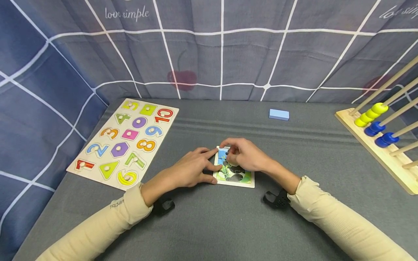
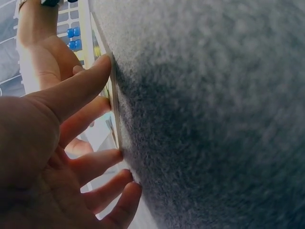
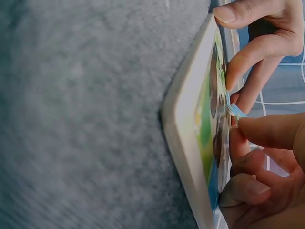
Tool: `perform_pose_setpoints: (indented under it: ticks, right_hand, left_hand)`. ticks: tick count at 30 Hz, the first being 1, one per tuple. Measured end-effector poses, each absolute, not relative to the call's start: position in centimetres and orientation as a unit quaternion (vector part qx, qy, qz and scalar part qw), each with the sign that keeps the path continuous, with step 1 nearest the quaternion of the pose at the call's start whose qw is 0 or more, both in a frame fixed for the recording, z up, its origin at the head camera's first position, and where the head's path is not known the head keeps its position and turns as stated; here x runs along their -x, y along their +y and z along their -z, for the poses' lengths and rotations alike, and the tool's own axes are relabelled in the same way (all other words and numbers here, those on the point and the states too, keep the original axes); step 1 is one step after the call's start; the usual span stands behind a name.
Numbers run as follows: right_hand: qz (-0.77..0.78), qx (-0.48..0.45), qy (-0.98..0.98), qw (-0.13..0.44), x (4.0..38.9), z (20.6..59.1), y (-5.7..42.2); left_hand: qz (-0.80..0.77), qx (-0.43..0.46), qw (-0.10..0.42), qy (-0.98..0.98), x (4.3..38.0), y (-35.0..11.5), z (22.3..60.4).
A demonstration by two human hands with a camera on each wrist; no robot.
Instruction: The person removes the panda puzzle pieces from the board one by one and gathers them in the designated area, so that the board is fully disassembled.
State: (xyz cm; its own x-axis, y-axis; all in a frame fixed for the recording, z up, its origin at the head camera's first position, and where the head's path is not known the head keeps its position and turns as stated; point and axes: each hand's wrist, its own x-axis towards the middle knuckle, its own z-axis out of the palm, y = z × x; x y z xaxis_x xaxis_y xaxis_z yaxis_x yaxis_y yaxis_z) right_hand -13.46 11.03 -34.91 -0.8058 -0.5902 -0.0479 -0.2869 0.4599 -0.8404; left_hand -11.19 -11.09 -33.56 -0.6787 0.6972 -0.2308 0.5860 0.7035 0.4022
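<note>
From above, your head camera looks forward and down over the table, far enough back to catch the curtain too. Your left wrist camera sits close, low and turned sideways, facing past your left hand toward your right hand and the abacus. Your right wrist camera, also near and sideways, faces across the puzzle toward your left hand. All three views share the puzzle and both hands.
</note>
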Motion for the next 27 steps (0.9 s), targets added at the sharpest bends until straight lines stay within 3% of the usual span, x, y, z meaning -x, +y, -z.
perform_pose_setpoints:
  ticks: [11, 27]
  right_hand:
    - [0.52, 0.199, 0.818, 0.14, 13.6, 34.4, 12.1]
    - [0.541, 0.209, 0.805, 0.128, 12.3, 34.5, 14.5]
  left_hand:
    - [-0.147, -0.356, 0.177, 0.906, 11.2, -11.1, 33.6]
    - [-0.149, -0.354, 0.171, 0.907, 11.1, -11.2, 33.8]
